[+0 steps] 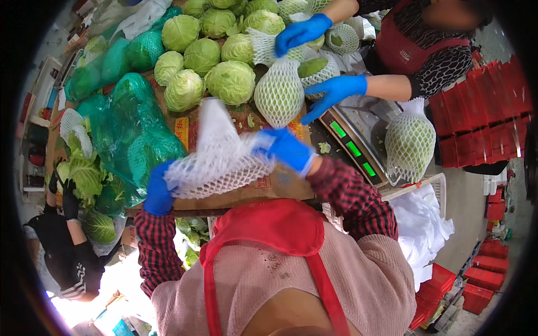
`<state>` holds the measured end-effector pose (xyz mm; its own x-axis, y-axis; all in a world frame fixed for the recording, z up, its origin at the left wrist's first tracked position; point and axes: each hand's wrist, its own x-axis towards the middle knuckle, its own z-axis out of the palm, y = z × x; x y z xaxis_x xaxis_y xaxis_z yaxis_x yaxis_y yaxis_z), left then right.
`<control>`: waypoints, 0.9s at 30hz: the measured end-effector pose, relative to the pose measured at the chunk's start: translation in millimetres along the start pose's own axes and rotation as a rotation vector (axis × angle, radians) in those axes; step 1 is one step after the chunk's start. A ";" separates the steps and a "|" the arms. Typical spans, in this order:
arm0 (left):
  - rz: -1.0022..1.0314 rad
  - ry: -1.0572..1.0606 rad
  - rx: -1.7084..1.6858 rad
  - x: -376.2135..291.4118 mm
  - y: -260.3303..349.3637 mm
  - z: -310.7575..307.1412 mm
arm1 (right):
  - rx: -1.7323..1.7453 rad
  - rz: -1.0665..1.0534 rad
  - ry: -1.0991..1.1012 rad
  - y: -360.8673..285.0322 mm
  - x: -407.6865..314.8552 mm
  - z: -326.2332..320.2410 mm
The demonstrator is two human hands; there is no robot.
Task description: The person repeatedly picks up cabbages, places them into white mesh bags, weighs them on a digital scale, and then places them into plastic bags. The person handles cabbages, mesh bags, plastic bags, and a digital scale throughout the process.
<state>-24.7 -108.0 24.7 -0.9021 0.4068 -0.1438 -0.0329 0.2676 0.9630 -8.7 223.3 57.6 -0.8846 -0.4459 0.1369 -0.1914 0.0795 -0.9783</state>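
Both my hands wear blue gloves and stretch a white foam net sleeve point(227, 168) between them, low over the cardboard-topped table. My left hand point(159, 189) grips its left end. My right hand point(288, 150), slightly blurred, is closed on its right edge. Just beyond my right hand a cabbage in a foam net point(279, 94) stands upright, its net gathered at the top. Bare green cabbages point(230, 82) lie beyond the sleeve. A co-worker's blue-gloved hands point(304, 33) are at the netted cabbages, one above the upright cabbage and one to its right.
Green bags point(130, 126) of netted cabbages fill the left side. At right are a scale point(361, 138) with lit green displays, another netted cabbage point(410, 145), stacked red crates point(483, 113) and a pile of white nets point(420, 227). Another person point(63, 252) is at lower left.
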 end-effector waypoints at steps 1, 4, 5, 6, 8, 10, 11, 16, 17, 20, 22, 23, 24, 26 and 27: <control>0.065 -0.130 0.173 1.4 -8.7 6.7 | 0.520 0.135 0.207 -3.2 0.9 -3.4; -0.262 -0.057 -0.036 11.5 -16.2 14.0 | 0.755 0.203 0.032 -15.3 -3.7 5.9; -0.150 0.084 -0.569 16.1 -12.9 14.3 | 1.179 0.461 -0.065 -19.3 -9.8 16.8; -0.225 0.158 -0.707 17.0 -6.3 7.9 | 1.125 0.469 -0.069 -20.4 -15.8 26.8; -0.207 0.303 -1.005 11.3 8.3 -1.2 | 0.893 0.551 -0.236 -17.1 -18.6 27.8; 0.089 -0.241 -1.535 1.1 18.9 -6.5 | 0.309 0.860 -0.576 -10.4 -15.7 12.4; 0.029 -0.107 -1.496 -6.5 20.6 -7.2 | 0.321 0.778 -0.550 -8.1 -14.3 -5.3; -0.215 0.233 -0.781 2.2 -4.9 -2.1 | 1.003 0.149 0.030 -2.9 -26.6 -35.0; -0.256 0.185 -0.644 14.8 -10.2 -1.7 | 0.767 0.143 -0.029 3.0 -24.1 -24.6; -0.172 0.055 -0.786 32.4 1.0 -13.8 | 0.831 0.464 -0.259 13.7 -33.0 1.6; -0.052 -0.228 -0.437 36.3 27.0 -19.5 | 0.745 0.695 -0.344 28.4 -28.8 -1.8; 0.000 -0.360 -0.263 36.5 44.5 -21.9 | 0.705 0.710 -0.363 35.1 -24.5 -14.5; 0.056 -0.489 -0.086 39.7 62.4 -22.1 | 0.165 0.818 -0.434 44.6 -12.7 -28.1; 0.003 -0.570 0.407 59.4 84.8 -8.6 | -0.747 0.524 -0.541 53.6 -4.5 -55.4; -0.029 -0.516 0.674 78.9 88.6 3.5 | -0.985 0.365 -0.491 55.1 -0.1 -66.6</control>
<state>-97.3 -49.1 97.9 -0.5900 0.6954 -0.4102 0.3579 0.6806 0.6393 -47.4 287.0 14.1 -0.7366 -0.5344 -0.4146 -0.3981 0.8381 -0.3730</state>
